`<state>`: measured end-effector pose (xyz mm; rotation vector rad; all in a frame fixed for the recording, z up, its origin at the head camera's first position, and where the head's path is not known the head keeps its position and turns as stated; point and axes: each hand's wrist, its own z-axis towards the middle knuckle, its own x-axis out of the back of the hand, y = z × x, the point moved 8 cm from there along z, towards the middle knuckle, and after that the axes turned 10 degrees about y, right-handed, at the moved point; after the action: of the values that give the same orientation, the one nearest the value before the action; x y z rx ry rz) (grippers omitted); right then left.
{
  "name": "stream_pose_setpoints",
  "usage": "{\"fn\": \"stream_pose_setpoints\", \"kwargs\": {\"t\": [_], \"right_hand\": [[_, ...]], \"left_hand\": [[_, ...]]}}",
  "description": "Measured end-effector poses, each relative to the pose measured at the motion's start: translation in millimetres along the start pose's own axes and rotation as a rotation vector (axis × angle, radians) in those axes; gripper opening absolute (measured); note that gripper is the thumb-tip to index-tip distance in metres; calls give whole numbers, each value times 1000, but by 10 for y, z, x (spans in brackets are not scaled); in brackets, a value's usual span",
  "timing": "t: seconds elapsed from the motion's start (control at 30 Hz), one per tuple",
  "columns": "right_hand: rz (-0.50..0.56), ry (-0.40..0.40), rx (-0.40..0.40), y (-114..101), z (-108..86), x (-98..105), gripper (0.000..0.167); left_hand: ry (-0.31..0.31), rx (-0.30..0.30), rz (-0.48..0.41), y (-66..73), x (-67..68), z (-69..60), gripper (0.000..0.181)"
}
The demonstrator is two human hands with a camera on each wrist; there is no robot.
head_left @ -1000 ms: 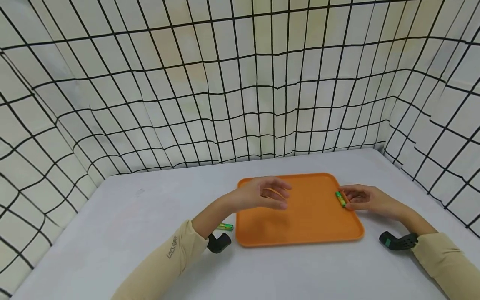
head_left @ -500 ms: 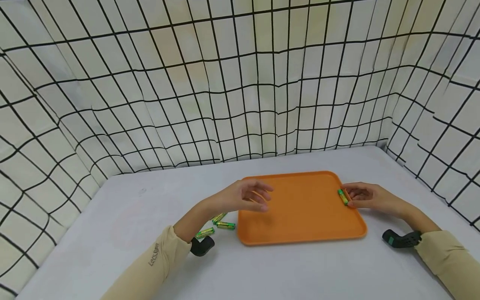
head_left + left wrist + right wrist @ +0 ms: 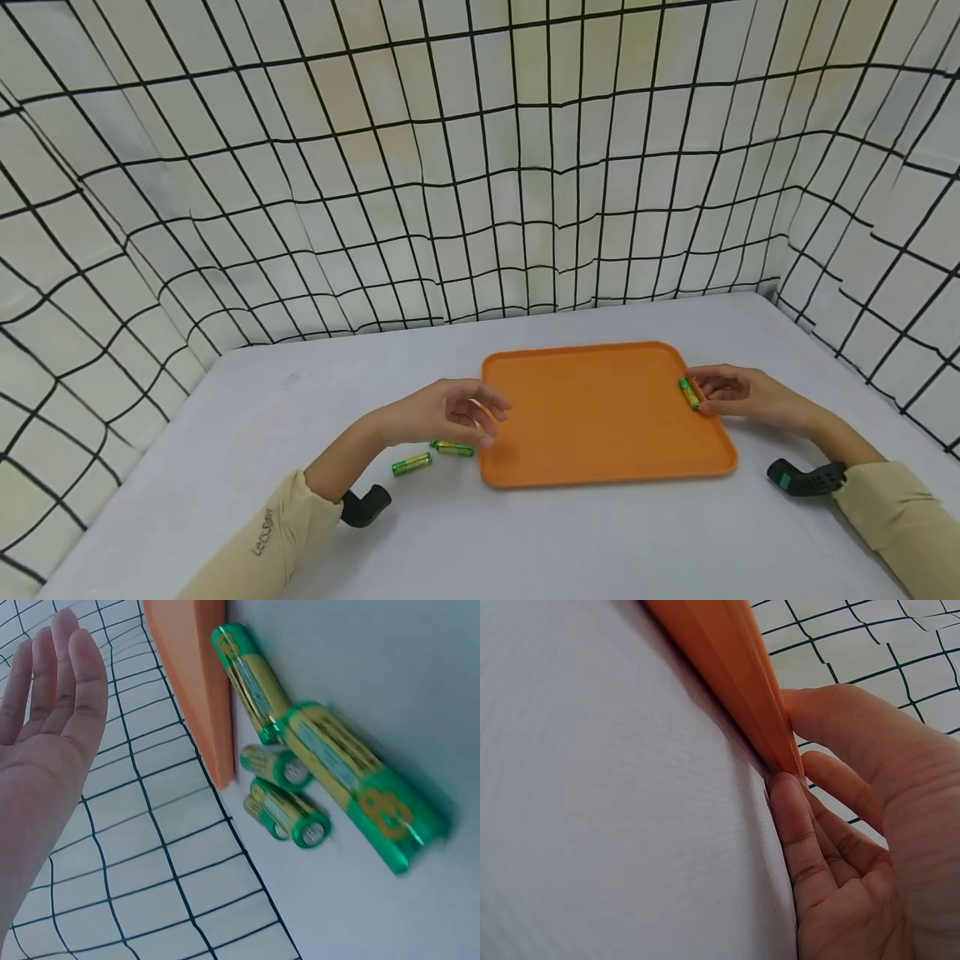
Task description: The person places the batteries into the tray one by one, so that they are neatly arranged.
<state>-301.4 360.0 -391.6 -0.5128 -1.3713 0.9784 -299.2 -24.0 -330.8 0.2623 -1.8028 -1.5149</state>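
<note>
Orange and shallow, the tray (image 3: 592,417) sits on the white table (image 3: 570,533), with one green-and-yellow battery (image 3: 689,394) inside, lying along its right rim. The rim probably serves as a straight edge to settle that battery against and to stop it rolling away. The right hand (image 3: 742,394) pinches the same rim from outside, close beside the battery; that hold likely steadies the tray. Well apart from it, the left hand (image 3: 447,412) hovers by the tray's left edge, fingers loosely bent and holding nothing. Near its wrist, loose batteries (image 3: 412,464) lie on the table just outside the tray, seemingly kept within that hand's easy reach. They overlap in the left wrist view, so whether they all touch is hard to tell.
</note>
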Motion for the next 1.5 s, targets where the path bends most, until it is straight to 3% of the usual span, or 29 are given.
{"fn": "stream_pose_setpoints", "kwargs": {"t": [0.43,0.63,0.93,1.17,1.5], "right_hand": [[7,-6,8,37,13,-9,52],[3,-6,-13,30,21,-17,54],[-12,-8,-19,29,-1,-12,54],[-19,-10,-25,22,-11,-20,54],[-22,-6,-17,6,-7,-9,53]], "left_hand": [[41,2,-3,-208,328,-393,50],[18,28,-7,-361,413,-519,50],[-26,45,-23,-527,508,-602,48],[-98,92,-14,-643,505,-671,47],[-80,122,85,-745,557,-677,44]]}}
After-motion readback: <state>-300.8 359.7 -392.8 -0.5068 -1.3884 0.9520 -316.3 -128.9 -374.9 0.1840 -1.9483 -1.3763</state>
